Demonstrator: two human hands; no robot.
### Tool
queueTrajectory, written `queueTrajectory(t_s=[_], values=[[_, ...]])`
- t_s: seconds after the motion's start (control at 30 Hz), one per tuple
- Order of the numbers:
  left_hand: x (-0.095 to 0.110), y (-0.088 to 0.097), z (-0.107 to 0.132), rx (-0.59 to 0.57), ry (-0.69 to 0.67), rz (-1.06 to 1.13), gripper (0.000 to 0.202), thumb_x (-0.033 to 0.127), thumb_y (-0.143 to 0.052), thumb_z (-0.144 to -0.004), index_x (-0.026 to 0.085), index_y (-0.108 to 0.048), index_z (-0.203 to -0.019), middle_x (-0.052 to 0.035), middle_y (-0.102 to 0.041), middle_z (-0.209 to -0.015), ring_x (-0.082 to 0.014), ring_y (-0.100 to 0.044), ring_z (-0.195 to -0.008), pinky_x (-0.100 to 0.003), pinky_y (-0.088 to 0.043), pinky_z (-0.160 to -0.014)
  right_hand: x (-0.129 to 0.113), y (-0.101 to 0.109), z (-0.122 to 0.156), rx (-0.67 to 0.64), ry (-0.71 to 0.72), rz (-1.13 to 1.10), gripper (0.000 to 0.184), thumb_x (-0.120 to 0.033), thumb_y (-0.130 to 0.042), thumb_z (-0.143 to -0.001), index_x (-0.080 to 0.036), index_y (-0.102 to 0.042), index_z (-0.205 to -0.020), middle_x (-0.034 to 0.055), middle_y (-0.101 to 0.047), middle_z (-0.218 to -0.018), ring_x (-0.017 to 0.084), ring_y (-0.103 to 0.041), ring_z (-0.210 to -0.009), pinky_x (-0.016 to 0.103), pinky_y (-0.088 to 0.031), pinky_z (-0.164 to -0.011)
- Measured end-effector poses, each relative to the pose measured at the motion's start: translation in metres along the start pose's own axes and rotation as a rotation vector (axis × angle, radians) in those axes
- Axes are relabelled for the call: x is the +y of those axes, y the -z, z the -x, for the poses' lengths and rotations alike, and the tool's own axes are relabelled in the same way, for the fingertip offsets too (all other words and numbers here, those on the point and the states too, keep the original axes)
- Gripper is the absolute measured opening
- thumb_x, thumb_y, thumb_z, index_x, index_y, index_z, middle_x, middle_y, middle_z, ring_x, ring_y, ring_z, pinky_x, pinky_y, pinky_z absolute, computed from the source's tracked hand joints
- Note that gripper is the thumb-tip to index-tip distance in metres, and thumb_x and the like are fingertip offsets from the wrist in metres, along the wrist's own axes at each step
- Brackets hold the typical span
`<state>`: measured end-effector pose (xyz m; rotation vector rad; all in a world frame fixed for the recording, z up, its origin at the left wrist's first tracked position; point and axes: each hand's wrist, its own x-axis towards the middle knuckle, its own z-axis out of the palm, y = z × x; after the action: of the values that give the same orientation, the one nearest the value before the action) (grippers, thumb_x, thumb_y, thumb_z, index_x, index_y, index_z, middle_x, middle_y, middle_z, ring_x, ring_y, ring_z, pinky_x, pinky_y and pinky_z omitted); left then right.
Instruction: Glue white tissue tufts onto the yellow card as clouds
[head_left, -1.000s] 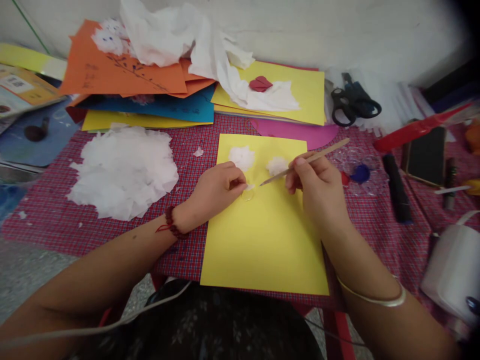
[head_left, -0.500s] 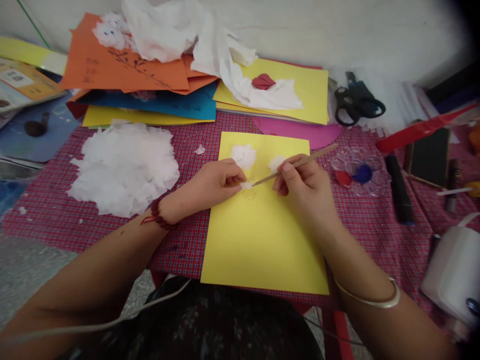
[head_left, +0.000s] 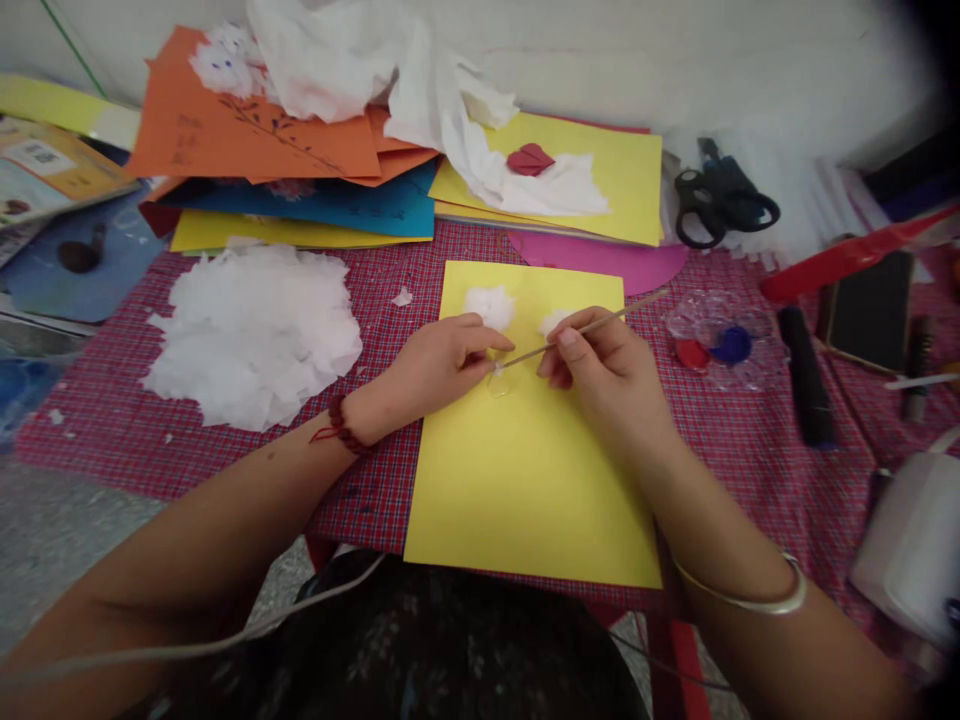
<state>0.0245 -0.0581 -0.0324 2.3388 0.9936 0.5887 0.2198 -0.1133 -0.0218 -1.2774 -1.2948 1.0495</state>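
A yellow sheet of paper (head_left: 525, 480) lies in front of me, with a ring of clear glue (head_left: 499, 386) on it. My right hand (head_left: 611, 375) grips a thin wooden stick (head_left: 641, 304) slantwise, its tip pointing down-left. At that tip is a small piece of white tissue paper (head_left: 497, 370), pinched between thumb and index finger of my left hand (head_left: 442, 365); the fingers partly hide it. Two fluffy white paper clusters (head_left: 490, 305) (head_left: 553, 322) sit on the sheet's upper part, the right one partly behind my right hand.
A heap of white tissue squares (head_left: 255, 335) lies at left on the checked cloth (head_left: 360, 510). Folded coloured cards (head_left: 262, 140), white tissue and black scissors (head_left: 724, 205) are along the back. A clear palette (head_left: 724, 340) with red and blue paint, and a black marker (head_left: 806, 380), lie right.
My left hand has shifted slightly right, its index finger now reaching over the stick's tip. The white piece there looks smaller, gathered at the tip. The view has shifted slightly.
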Motion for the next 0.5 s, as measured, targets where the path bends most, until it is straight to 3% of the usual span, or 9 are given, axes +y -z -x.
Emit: queueTrajectory(t_s=[0.13, 0.3, 0.5], values=[[-0.001, 0.0018, -0.001, -0.06, -0.003, 0.018, 0.018, 0.011, -0.057, -0.083, 0.018, -0.074, -0.085, -0.0026, -0.067, -0.085, -0.0132, -0.062, -0.08, -0.025, -0.044, -0.068, 0.0012, 0.0039, -0.0018, 0.024, 0.0, -0.035, 0.02, -0.042, -0.063, -0.09, -0.024, -0.058, -0.082, -0.0021, -0.063, -0.062, 0.01, -0.054, -0.051, 0.026, -0.046, -0.05], [-0.0013, 0.0014, -0.0011, -0.045, 0.005, 0.02, 0.015, 0.014, -0.058, -0.083, 0.018, -0.073, -0.082, -0.0023, -0.067, -0.084, -0.0132, -0.061, -0.078, -0.025, -0.044, -0.067, 0.0004, 0.0088, -0.0033, 0.1, -0.029, -0.098, 0.018, -0.037, -0.061, -0.091, -0.024, -0.058, -0.078, -0.0026, -0.062, -0.059, 0.009, -0.053, -0.047, 0.024, -0.043, -0.046], [-0.0019, 0.0015, -0.0011, -0.046, 0.0, 0.025, 0.017, 0.012, -0.056, -0.083, 0.017, -0.073, -0.082, -0.003, -0.067, -0.083, -0.0136, -0.062, -0.078, -0.025, -0.044, -0.067, 0.0047, 0.0051, -0.0042, 0.04, -0.07, -0.129, 0.019, -0.039, -0.063, -0.09, -0.023, -0.058, -0.08, -0.0027, -0.064, -0.059, 0.008, -0.053, -0.045, 0.023, -0.042, -0.044]])
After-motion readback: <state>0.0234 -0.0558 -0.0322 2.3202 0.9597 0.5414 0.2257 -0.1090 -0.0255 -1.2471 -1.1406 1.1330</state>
